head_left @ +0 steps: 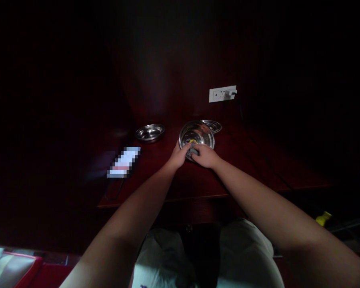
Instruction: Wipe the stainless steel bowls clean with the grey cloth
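A shiny steel bowl (pixel 208 138) is tilted with its mouth toward me above the red-brown table. My left hand (pixel 178 155) grips its left lower side, the thumb over the rim. My right hand (pixel 206 155) reaches over the near rim, its fingers closed on a small grey cloth-like piece (pixel 192 150) pressed against the inside. Whether that is a cloth or a scrubbing pad, I cannot tell. A round yellow mark (pixel 193 141) shows inside the bowl near my fingertips. Behind its right side lies a flat, ringed steel lid or plate (pixel 214 126), partly hidden.
A shallow steel dish (pixel 150 133) stands at the left on the table (pixel 204 186). Nearer lies a phone with a blurred, lit screen (pixel 124 162), a cable (pixel 117 191) beside it. A white socket plate (pixel 222 94) with a plugged-in charger is on the back wall.
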Motion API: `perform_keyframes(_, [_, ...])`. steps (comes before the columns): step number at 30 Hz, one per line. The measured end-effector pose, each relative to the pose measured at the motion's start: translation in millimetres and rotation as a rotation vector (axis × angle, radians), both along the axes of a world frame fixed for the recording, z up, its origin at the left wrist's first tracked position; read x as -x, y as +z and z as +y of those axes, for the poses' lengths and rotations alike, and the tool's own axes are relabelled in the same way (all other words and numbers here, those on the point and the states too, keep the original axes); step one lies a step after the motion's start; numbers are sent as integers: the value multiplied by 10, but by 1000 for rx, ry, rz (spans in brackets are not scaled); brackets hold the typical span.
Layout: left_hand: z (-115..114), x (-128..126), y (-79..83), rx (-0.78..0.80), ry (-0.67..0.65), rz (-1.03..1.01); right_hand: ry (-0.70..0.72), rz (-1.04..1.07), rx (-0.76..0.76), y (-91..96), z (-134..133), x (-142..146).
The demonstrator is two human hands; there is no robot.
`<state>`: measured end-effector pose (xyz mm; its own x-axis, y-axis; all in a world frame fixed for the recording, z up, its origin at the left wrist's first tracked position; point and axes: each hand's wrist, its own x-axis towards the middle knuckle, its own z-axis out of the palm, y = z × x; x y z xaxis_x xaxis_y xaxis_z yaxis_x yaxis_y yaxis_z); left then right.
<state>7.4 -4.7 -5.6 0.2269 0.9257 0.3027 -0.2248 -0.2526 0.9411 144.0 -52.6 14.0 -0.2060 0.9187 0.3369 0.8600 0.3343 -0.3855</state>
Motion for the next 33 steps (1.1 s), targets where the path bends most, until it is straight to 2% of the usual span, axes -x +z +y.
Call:
perform_keyframes(11, [-32,14,37,57,-9,-29,1,40,37,13,-27,4])
perform_keyframes(26, [60,37,-28,51,-62,-35,5,-87,-10,16,-59,53])
perform_keyframes(33, [104,22,-83,54,-67,-60,90,34,-12,9,-51,18])
